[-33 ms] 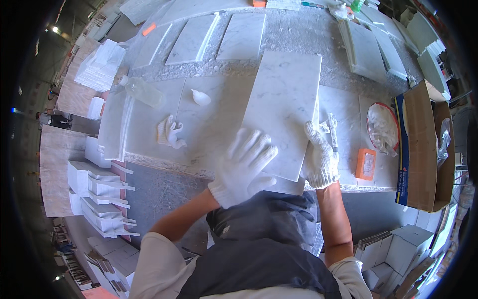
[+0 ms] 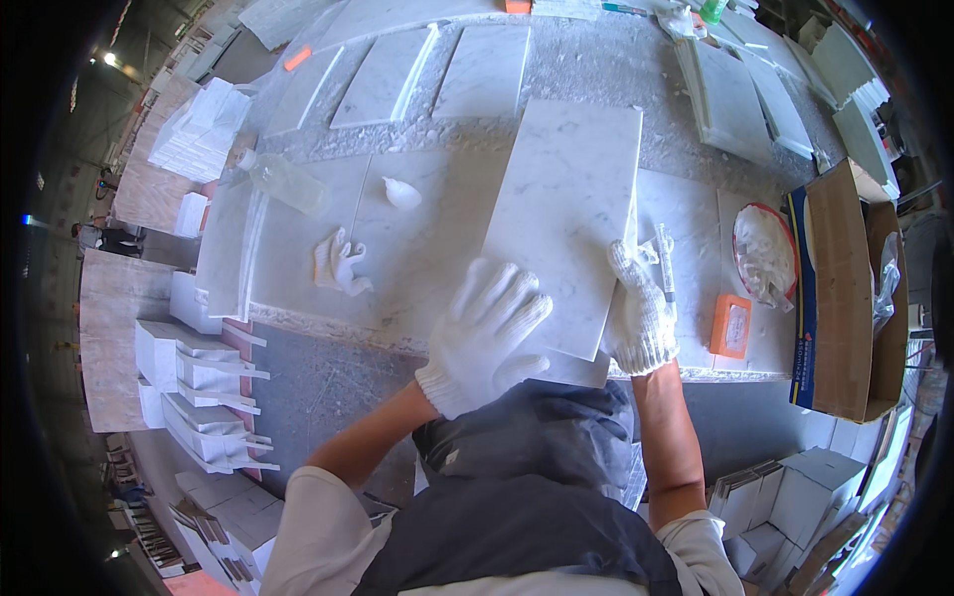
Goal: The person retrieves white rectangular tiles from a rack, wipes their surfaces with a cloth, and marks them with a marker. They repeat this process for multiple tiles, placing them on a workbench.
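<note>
A rectangular white marble slab (image 2: 566, 199) with faint grey veins lies before me, over larger pale slabs (image 2: 437, 214) on the bench. My left hand (image 2: 487, 338), in a white knitted glove, has its fingers spread over the slab's near left edge; whether it presses on the slab I cannot tell. At the right edge, my gloved right hand (image 2: 644, 313) grips the slab, thumb up by the top face, its other fingers partly hidden. Just beyond that hand lies a slim whitish tube (image 2: 665, 263). A crumpled white glove (image 2: 338, 263) and a small white bulb-shaped thing (image 2: 401, 194) rest to the left.
A clear bottle (image 2: 288, 184) lies at the left. On the right are an orange block (image 2: 730, 326), a red-rimmed dish (image 2: 792, 263) of white stuff and an open cardboard box (image 2: 840, 288). More marble pieces (image 2: 482, 70) lie across the dusty far bench.
My left hand has shifted very slightly at the slab's near left edge. The slab and my right hand look unmoved.
</note>
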Tool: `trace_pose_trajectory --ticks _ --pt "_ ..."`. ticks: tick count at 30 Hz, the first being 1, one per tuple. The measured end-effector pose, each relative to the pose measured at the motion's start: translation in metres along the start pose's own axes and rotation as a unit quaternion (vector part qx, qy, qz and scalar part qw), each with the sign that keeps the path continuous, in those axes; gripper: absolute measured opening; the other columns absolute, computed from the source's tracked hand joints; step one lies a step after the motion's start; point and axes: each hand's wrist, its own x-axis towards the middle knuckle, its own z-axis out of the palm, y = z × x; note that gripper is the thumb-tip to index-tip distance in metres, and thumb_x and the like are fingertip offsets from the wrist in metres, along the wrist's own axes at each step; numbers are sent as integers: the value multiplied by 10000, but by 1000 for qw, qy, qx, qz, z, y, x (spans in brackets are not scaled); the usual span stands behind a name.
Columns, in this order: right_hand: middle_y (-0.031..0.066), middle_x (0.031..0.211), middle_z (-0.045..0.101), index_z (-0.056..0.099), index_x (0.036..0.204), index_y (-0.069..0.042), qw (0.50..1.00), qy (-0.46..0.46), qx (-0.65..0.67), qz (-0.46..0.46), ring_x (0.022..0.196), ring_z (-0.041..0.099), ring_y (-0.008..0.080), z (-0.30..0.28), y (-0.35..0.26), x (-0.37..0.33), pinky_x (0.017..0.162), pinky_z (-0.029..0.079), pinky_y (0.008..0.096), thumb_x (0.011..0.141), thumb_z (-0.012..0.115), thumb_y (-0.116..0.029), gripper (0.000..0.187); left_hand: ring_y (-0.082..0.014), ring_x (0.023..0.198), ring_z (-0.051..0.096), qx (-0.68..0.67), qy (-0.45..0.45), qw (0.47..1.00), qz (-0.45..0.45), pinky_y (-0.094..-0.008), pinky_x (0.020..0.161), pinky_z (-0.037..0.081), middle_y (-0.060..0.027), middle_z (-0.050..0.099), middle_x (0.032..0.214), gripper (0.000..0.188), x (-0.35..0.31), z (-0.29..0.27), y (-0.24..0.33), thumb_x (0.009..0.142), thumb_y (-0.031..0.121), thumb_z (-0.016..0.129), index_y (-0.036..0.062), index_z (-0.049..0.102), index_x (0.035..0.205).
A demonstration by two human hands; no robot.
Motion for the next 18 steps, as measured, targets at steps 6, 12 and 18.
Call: trace_pose_trajectory --ticks 6,12,18 --pt "154 1350 609 483 1442 36 986 4 -165 -29 1182 624 212 -7 5 3 969 526 351 1067 501 -257 477 -367 1358 482 34 54 997 -51 -620 1195 266 -151 583 1380 588 1 10 16 872 487 671 95 659 1311" --pt "157 1347 601 458 1457 39 990 23 -137 -5 1187 619 214 7 -2 -19 977 524 349 1063 504 -257 495 -339 1343 495 23 31 997 -62 -604 1168 317 -115 600 1355 535 -12 1 32 846 479 698 131 688 1252" --pt "147 1200 674 538 1407 20 941 68 -331 26 1018 687 195 11 -16 -31 872 574 322 1035 575 -244 458 -321 1305 530 13 46 997 -68 -517 1058 433 -79 616 1336 523 -19 11 41 848 530 675 170 704 1226"
